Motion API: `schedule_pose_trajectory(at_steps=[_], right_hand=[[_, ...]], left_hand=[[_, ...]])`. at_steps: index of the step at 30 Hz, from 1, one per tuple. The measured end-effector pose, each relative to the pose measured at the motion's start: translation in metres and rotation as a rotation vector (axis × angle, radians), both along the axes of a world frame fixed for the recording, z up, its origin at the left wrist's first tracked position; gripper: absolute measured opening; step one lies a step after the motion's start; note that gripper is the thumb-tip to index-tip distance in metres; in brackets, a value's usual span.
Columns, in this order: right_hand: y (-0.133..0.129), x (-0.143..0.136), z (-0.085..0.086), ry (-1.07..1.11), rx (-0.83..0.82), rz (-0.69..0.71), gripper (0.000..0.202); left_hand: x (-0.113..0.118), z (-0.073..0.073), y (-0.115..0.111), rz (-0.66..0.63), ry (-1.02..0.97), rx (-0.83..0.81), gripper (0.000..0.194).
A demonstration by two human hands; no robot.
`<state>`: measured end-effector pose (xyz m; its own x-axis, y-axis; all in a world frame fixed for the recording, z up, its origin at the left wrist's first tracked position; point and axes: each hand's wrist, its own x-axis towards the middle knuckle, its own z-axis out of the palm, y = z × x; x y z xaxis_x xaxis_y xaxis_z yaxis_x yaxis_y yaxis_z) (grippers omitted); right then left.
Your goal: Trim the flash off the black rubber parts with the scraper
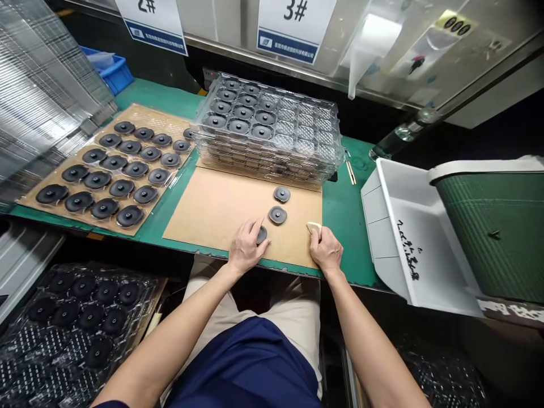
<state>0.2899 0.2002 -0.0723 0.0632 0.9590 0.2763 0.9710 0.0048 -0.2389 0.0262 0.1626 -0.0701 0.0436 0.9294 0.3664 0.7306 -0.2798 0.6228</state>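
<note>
Forearms (pixel 178 338) extend, left hand (pixel 246 246) pinching a charcoal disc (pixel 261 234), right hand (pixel 328 249) a pale piece (pixel 314 226).

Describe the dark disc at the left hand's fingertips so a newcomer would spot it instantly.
Find the green bench, then the brown cardboard sheet showing in front of the stack of clear trays. Nearest the sheet's front edge is the dark disc. The left hand partly covers it, while the other two discs on the sheet lie fully uncovered.

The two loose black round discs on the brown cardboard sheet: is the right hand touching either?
No, the right hand holds a small cream-coloured object, plainly apart from both black round discs.
</note>
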Motion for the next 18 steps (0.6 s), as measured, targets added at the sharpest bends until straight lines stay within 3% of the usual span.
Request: schedule_pose_trajectory(at_steps=[6, 8, 12, 18], right_hand=[[-0.0004, -0.0002, 0.0007, 0.02, -0.008, -0.003, 0.031], [-0.0006, -0.0001, 0.0005, 0.024, -0.009, -0.006, 0.03], [-0.0007, 0.0001, 0.0005, 0.028, -0.01, -0.007, 0.029], [-0.0005, -0.0006, 0.0012, 0.02, -0.009, -0.003, 0.031]], left_hand=[[-0.0019, -0.0016, -0.0027, 0.205, -0.067, 0.06, 0.034], [-0.0035, -0.0022, -0.0018, 0.242, -0.103, 0.093, 0.031], [-0.0069, -0.0027, 0.0004, 0.274, -0.166, 0.147, 0.032], [-0.0043, -0.0011, 0.0009, 0.22, -0.197, 0.14, 0.009]])
